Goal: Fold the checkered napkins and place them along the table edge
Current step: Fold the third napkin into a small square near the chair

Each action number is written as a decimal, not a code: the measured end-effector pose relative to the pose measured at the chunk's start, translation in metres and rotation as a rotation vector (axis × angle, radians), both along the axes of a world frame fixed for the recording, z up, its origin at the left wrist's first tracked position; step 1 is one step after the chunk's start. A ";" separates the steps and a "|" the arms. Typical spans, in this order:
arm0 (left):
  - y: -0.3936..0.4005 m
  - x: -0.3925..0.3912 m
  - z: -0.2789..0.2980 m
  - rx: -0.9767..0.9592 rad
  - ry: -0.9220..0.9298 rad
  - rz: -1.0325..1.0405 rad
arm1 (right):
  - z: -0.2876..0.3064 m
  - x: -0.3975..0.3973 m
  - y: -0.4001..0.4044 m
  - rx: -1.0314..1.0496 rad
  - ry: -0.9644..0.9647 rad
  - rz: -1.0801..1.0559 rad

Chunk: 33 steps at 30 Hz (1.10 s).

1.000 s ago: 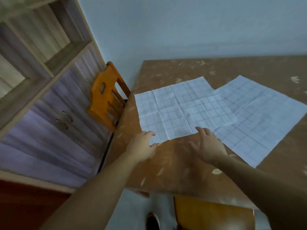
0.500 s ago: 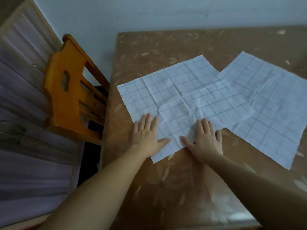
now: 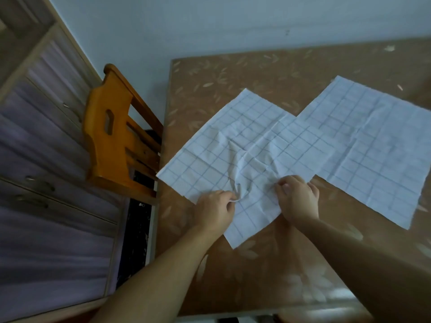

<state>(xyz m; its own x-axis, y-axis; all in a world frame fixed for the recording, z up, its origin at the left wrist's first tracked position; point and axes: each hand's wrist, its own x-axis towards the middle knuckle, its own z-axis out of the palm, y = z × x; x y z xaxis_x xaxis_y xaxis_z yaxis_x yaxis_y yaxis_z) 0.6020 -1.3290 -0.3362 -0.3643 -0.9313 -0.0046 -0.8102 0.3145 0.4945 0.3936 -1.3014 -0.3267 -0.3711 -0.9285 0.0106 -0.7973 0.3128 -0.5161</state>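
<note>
Two hands (image 3: 215,209) (image 3: 297,199) pinching napkin (image 3: 247,145) — table (image 3: 268,71)

Two white checkered napkins, both spread open on the table. Near napkin (image 3: 251,157) bunched and wrinkled at its middle, its right corner overlapping the flat far napkin (image 3: 377,145).

Two napkins lie on the table (image 3: 233,73): the near napkin (image 3: 245,159) left, the far napkin (image 3: 377,148) right, their edges overlapping. Both hands rest on the near napkin's front part, left hand (image 3: 215,209) beside right hand (image 3: 297,198). A chair (image 3: 112,136) stands left of the table, a cabinet (image 3: 46,183) further left
</note>
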 end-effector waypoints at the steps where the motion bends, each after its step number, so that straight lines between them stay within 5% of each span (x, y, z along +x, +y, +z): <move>1: 0.009 0.000 0.001 0.034 0.022 0.011 | 0.003 0.000 0.007 -0.010 0.017 0.020; 6: 0.061 -0.016 0.028 0.141 0.102 0.108 | 0.018 0.004 0.067 0.028 0.055 0.201; 13: 0.157 -0.056 0.051 0.110 0.064 -0.045 | 0.003 -0.016 0.154 0.172 0.132 0.300; 21: 0.199 -0.053 0.052 0.193 0.010 -0.059 | 0.007 -0.038 0.169 0.138 0.084 0.371; 28: 0.177 -0.008 0.034 0.239 -0.472 -0.327 | 0.031 -0.067 0.159 0.137 -0.128 0.279; 33: 0.175 0.013 0.024 0.194 -0.433 -0.307 | 0.041 -0.071 0.156 0.217 -0.103 0.231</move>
